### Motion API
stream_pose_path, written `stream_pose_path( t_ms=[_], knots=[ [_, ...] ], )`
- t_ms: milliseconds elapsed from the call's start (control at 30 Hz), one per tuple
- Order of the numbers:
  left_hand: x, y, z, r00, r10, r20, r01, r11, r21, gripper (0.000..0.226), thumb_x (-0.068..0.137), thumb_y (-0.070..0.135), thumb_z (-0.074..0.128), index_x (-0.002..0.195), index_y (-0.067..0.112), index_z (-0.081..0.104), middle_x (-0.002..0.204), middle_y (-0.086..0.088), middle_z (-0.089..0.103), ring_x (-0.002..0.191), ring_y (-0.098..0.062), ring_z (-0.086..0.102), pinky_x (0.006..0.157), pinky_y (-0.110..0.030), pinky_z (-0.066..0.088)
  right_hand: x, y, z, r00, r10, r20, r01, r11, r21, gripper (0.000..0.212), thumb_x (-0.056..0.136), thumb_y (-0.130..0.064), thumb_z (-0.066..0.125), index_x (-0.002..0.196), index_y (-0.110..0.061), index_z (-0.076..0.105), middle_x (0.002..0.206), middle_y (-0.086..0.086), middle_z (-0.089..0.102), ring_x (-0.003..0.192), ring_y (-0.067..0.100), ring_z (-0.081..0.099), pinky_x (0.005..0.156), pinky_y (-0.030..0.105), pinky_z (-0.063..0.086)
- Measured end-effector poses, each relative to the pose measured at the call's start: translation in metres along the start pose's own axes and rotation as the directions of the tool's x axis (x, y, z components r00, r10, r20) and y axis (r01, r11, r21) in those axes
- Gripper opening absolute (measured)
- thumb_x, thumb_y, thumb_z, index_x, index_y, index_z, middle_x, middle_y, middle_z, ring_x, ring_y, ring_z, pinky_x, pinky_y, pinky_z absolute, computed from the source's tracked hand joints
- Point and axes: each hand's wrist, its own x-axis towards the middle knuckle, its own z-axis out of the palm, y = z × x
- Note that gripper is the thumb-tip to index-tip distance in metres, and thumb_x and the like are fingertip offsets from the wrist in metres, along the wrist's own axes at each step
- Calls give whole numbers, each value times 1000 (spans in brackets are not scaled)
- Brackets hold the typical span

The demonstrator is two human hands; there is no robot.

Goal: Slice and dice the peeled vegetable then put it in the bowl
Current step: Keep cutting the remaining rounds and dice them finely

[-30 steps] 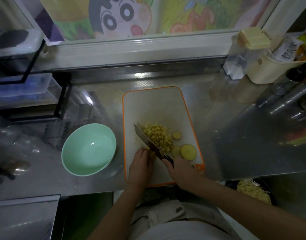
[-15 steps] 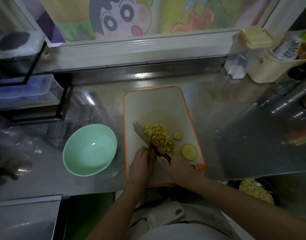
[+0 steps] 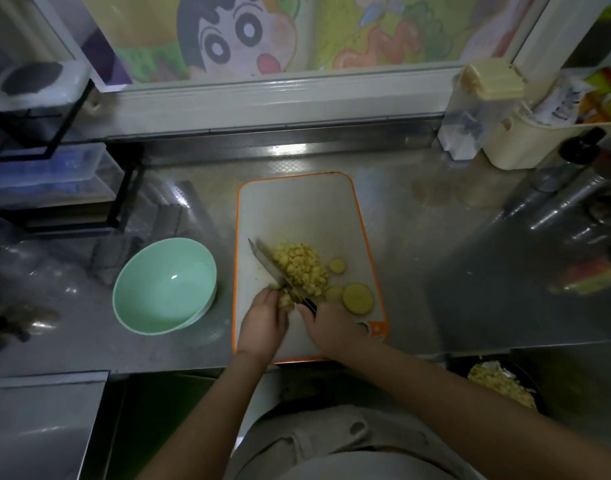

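Note:
A white cutting board (image 3: 297,206) with an orange rim lies on the steel counter. A heap of yellow diced vegetable (image 3: 302,266) sits on it, with three round slices (image 3: 357,298) to its right. My right hand (image 3: 331,327) grips the handle of a knife (image 3: 267,263) whose blade slants along the heap's left side. My left hand (image 3: 262,322) holds a small stack of vegetable pieces (image 3: 286,299) against the blade with curled fingers. An empty mint-green bowl (image 3: 163,285) stands left of the board.
A black wire rack with clear boxes (image 3: 51,174) stands at the back left. Cream containers (image 3: 487,109) and a dark bottle (image 3: 574,150) crowd the back right. A dark bin of peelings (image 3: 501,384) sits below the counter edge at right.
The knife has shifted slightly left and away along the board while both hands stayed at the pieces near the board's front; the heap looks the same.

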Motion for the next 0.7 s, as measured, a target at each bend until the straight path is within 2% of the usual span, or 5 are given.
stream_pose_path(
  t_ms=[100, 200, 433, 533, 700],
  knots=[
    [-2, 4, 1, 999, -38, -6, 38, 999, -3, 24, 84, 8, 58, 108, 2, 60, 108, -15, 59, 99, -33, 57, 79, -31, 42, -3, -1, -4, 1000, -1, 8, 0, 999, 45, 46, 100, -41, 36, 72, -8, 53, 98, 20, 66, 91, 31, 63, 63, 28, 38],
    [-4, 11, -1, 996, -93, -13, 93, 996, -11, 29, 87, 9, 56, 116, 5, 58, 116, -14, 59, 105, -31, 56, 83, -31, 42, -2, -1, -7, 999, 12, 40, -12, 1000, -2, 53, 100, -44, 32, 99, 0, 62, 104, 20, 65, 97, 31, 62, 70, 30, 42],
    [-7, 22, 2, 979, -203, -11, 202, 978, -58, 35, 84, 5, 58, 119, 6, 58, 121, -13, 59, 111, -32, 55, 91, -31, 42, -2, 9, -10, 990, 2, 138, -2, 1000, 0, 56, 100, -46, 30, 99, 1, 60, 106, 24, 63, 99, 36, 60, 72, 31, 41],
    [-9, 26, 6, 972, -233, -26, 230, 970, -74, 36, 84, 4, 58, 120, 5, 59, 122, -14, 59, 113, -31, 55, 94, -29, 40, 1, 16, -9, 991, -16, 136, 17, 1000, -6, 53, 98, -49, 31, 87, -5, 58, 100, 24, 65, 94, 36, 61, 71, 33, 43],
    [-9, 27, 6, 970, -242, -39, 239, 968, -72, 36, 82, 4, 59, 118, 6, 60, 118, -13, 61, 110, -30, 57, 92, -29, 40, 1, 26, -7, 992, -59, 113, 62, 998, -22, 55, 98, -50, 32, 88, -4, 60, 93, 21, 64, 89, 36, 62, 73, 35, 47]
  ],
)
